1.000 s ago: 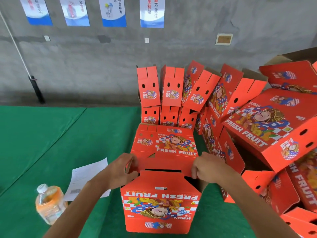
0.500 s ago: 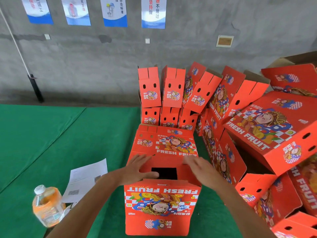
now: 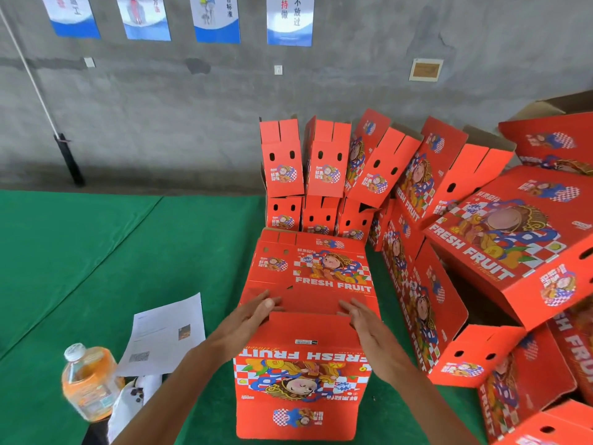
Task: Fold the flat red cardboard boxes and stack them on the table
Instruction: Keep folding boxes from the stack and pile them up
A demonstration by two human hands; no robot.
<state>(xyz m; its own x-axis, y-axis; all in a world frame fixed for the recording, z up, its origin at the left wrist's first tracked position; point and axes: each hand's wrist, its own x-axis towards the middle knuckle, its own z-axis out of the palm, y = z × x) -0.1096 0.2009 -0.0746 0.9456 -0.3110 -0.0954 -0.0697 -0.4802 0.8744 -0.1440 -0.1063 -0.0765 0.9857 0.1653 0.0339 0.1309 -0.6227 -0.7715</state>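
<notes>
A red "FRESH FRUIT" cardboard box stands in front of me on the green table, its top flaps folded down flat. My left hand lies with straight fingers on the left part of the top flaps. My right hand presses flat on the right part. Just behind it lies a pile of flat red boxes. Folded red boxes are stacked at the back against the wall, and more are piled at the right.
An orange drink bottle stands at the lower left beside a white paper sheet and a white bag. A grey wall with posters rises behind the table. A dark pole leans at the left.
My hands went from gripping the flaps with curled fingers to lying flat on them. The dark opening in the box top has closed as the flaps came down.
</notes>
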